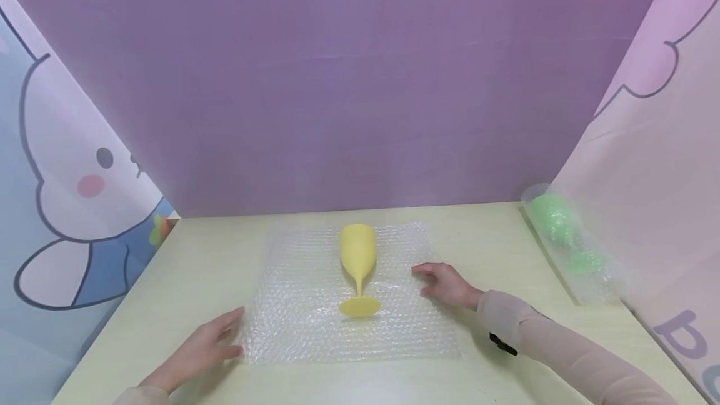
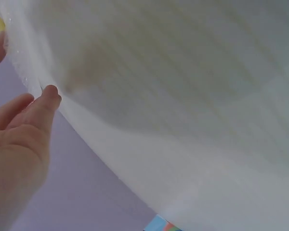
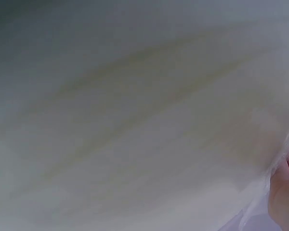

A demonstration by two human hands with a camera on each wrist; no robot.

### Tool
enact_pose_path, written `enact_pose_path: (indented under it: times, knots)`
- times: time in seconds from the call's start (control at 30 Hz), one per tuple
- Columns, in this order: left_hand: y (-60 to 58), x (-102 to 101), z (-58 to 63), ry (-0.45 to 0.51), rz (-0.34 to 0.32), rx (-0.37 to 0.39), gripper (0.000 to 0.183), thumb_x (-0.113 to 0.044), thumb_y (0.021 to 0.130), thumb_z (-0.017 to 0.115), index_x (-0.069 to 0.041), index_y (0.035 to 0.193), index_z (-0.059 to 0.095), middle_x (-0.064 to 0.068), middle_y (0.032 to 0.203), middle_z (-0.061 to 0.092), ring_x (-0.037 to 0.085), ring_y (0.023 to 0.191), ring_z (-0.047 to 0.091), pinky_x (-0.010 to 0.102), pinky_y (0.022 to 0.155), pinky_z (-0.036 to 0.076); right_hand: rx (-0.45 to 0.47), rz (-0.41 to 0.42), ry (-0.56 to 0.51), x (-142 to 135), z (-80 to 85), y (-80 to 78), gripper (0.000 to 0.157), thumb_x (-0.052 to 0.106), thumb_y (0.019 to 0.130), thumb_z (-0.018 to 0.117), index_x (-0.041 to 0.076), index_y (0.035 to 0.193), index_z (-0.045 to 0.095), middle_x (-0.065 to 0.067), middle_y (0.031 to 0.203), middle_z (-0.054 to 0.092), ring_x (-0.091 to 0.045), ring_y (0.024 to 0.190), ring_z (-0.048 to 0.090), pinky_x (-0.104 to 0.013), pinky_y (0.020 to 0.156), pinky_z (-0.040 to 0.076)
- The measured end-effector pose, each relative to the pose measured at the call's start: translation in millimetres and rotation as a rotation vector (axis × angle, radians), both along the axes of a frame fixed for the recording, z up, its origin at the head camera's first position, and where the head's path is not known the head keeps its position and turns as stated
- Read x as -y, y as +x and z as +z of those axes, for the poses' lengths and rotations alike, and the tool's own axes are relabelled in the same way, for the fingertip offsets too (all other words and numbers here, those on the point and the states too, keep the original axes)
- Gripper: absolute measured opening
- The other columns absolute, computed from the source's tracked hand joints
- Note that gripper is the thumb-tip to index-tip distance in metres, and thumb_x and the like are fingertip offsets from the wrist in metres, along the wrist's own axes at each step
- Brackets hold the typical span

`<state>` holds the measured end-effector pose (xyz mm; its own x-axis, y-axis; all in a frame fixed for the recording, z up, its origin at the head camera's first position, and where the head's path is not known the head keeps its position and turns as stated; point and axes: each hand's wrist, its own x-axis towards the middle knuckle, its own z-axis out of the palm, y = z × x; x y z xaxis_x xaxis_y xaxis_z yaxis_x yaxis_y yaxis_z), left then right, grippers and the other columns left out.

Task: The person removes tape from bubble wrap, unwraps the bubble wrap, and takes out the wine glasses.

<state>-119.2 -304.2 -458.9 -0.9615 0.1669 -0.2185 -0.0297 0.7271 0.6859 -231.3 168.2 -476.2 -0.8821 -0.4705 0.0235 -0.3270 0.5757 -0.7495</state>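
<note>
Flanking bubble wrap (image 1: pixel 304 320), left hand (image 1: pixel 197 350) nearer, right hand (image 1: pixel 450 286) farther forward

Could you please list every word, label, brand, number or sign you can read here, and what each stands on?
"a" (probably; tilted): purple letter on the right wall panel.
Unreadable: a second purple mark beside it, cut off by the picture's edge.
No readable text on the yellow goblet, bubble wrap or wrapped green goblet.

A purple wall (image 1: pixel 360 80) stands at twelve o'clock, a cartoon panel (image 1: pixel 62 205) (pink-cheeked, I notice) at nine, a pinkish panel (image 1: pixel 664 192) at three, a pale table (image 1: pixel 360 386) at six.
</note>
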Motion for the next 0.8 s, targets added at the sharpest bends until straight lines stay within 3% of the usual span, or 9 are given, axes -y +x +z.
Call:
enact_pose_path:
  times: [0.27, 0.43, 0.67, 0.8]
  knots:
    - [-1.0, -4, -1.5, -0.142, -0.032, -0.054, 0.08, -0.02, 0.071, 0.073, 0.011, 0.134, 0.035, 0.029, 0.139, 0.036, 0.043, 0.122, 0.042, 0.053, 0.102, 0.035, 0.016, -0.016, -0.007, 0, 0.5, 1.4, 0.049, -0.006, 0.076, 0.066, -0.005, 0.123, 0.053, -0.023, 0.131, 0.05, -0.04, 0.124, 0.043, -0.048, 0.103, 0.037]
    - [-1.7, -3, -0.3, -0.177, -0.072, -0.081, 0.078, -0.021, 0.072, 0.072, 0.013, 0.132, 0.036, 0.031, 0.139, 0.032, 0.046, 0.125, 0.036, 0.056, 0.103, 0.029, 0.013, -0.015, -0.013, -1, 0.1, 1.8, 0.049, -0.005, 0.076, 0.066, -0.005, 0.123, 0.053, -0.023, 0.131, 0.05, -0.04, 0.124, 0.042, -0.048, 0.103, 0.036]
    - [0.0, -1, 7.3, -0.182, -0.097, -0.071, 0.078, -0.027, 0.076, 0.069, 0.015, 0.132, 0.035, 0.033, 0.14, 0.028, 0.05, 0.127, 0.029, 0.06, 0.104, 0.024, 0.019, -0.009, -0.017, 0, -0.1, 1.8, 0.049, -0.005, 0.076, 0.066, -0.005, 0.124, 0.052, -0.023, 0.131, 0.049, -0.04, 0.125, 0.041, -0.048, 0.104, 0.036]
    - [1.3, -2, 17.3, -0.215, -0.099, -0.158, 0.076, -0.027, 0.078, 0.069, 0.014, 0.132, 0.036, 0.033, 0.138, 0.032, 0.051, 0.125, 0.031, 0.061, 0.102, 0.027, 0.022, -0.011, -0.015, 1, 0.2, 1.5, 0.049, -0.005, 0.076, 0.066, -0.005, 0.123, 0.052, -0.023, 0.131, 0.049, -0.04, 0.124, 0.041, -0.048, 0.104, 0.036]
